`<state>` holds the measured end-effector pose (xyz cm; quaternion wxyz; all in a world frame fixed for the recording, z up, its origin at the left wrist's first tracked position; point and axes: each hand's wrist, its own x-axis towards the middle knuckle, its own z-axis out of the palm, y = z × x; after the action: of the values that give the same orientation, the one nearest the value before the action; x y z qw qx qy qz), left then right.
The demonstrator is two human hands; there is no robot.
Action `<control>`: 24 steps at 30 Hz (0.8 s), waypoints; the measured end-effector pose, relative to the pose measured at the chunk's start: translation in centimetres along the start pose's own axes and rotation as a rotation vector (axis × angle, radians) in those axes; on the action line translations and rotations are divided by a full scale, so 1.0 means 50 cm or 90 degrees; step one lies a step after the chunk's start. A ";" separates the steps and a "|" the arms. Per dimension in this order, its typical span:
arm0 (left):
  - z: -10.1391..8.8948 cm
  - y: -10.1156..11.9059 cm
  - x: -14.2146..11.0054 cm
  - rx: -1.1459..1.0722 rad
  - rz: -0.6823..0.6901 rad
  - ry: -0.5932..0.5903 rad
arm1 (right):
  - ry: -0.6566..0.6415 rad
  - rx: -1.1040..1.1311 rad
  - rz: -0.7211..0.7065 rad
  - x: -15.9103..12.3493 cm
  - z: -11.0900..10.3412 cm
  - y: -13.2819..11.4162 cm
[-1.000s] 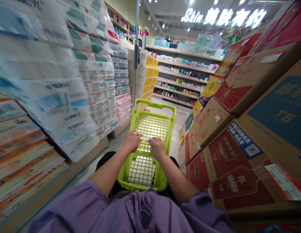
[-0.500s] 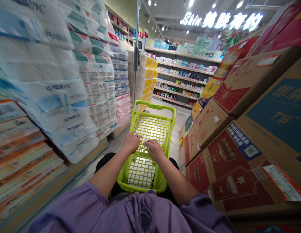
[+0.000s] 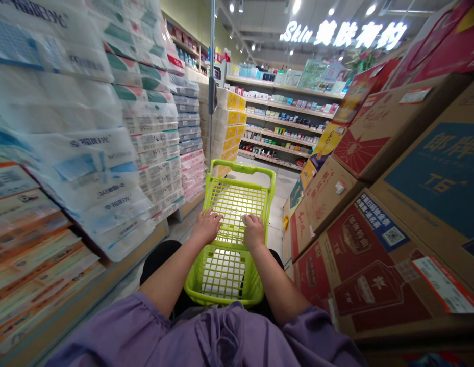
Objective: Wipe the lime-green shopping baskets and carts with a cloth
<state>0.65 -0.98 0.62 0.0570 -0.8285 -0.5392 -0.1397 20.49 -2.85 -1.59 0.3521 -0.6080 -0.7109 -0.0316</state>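
Head view: hands [image 3: 208,227] at green basket [image 3: 229,245], "Skin" sign [image 3: 297,32] beyond.

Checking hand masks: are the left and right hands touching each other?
Apart. The head view shows green mesh between left hand and right hand.

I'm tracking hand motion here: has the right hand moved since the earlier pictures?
Yes: the right hand has shifted right across the green plastic basket, nearer its right side and farther from the left hand.

The basket [image 3: 223,297] sits between packs [image 3: 102,168] left and cartons [image 3: 378,285] right, shelves [image 3: 284,122] beyond
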 end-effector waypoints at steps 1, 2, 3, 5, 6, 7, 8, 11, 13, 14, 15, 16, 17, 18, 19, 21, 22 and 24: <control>-0.001 0.000 0.000 -0.001 0.000 0.000 | -0.008 -0.001 0.009 0.000 -0.002 0.001; -0.001 0.000 0.000 -0.001 0.000 -0.001 | -0.020 0.005 0.005 -0.001 -0.003 0.000; -0.002 0.001 0.000 0.001 0.001 -0.001 | -0.034 0.016 -0.010 -0.003 -0.003 -0.003; -0.003 0.002 0.000 0.007 0.005 0.000 | -0.064 0.054 -0.064 -0.010 -0.004 -0.012; -0.004 0.002 -0.001 0.010 0.006 0.000 | -0.078 0.077 -0.099 -0.014 -0.004 -0.018; -0.004 0.003 -0.001 0.014 0.007 0.000 | -0.092 0.101 -0.135 -0.018 -0.004 -0.024; -0.003 0.003 -0.001 0.016 0.008 -0.001 | -0.106 0.122 -0.169 -0.021 -0.004 -0.029; 0.000 0.002 -0.001 0.017 0.010 0.001 | -0.130 0.146 -0.230 -0.024 -0.005 -0.038; 0.003 0.000 0.000 0.013 0.011 0.007 | -0.114 0.114 -0.206 -0.019 -0.005 -0.036; 0.004 -0.001 0.001 0.012 0.010 0.008 | -0.094 0.088 -0.173 -0.016 -0.005 -0.033; 0.006 -0.001 0.001 0.011 0.009 0.008 | -0.068 0.061 -0.130 -0.013 -0.005 -0.029; 0.006 -0.002 0.002 0.011 0.007 0.006 | -0.043 0.038 -0.087 -0.010 -0.005 -0.025; 0.006 -0.003 0.002 0.011 0.006 0.003 | -0.024 0.023 -0.053 -0.008 -0.005 -0.022; 0.006 -0.003 0.002 0.011 0.004 0.001 | -0.017 0.018 -0.038 -0.007 -0.004 -0.020; 0.006 -0.003 0.001 0.011 0.002 0.001 | -0.022 0.023 -0.043 -0.008 -0.004 -0.020; 0.004 -0.002 0.000 0.011 0.001 0.003 | -0.058 0.058 -0.104 -0.011 -0.005 -0.024; 0.004 -0.002 -0.001 0.010 0.002 0.004 | -0.080 0.082 -0.143 -0.014 -0.005 -0.027; 0.003 -0.001 -0.001 0.008 0.004 0.006 | -0.113 0.120 -0.208 -0.019 -0.006 -0.035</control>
<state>0.61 -0.99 0.48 0.0654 -0.8291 -0.5374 -0.1396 19.08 -4.26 -1.24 0.3336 -0.4495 -0.8280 0.0325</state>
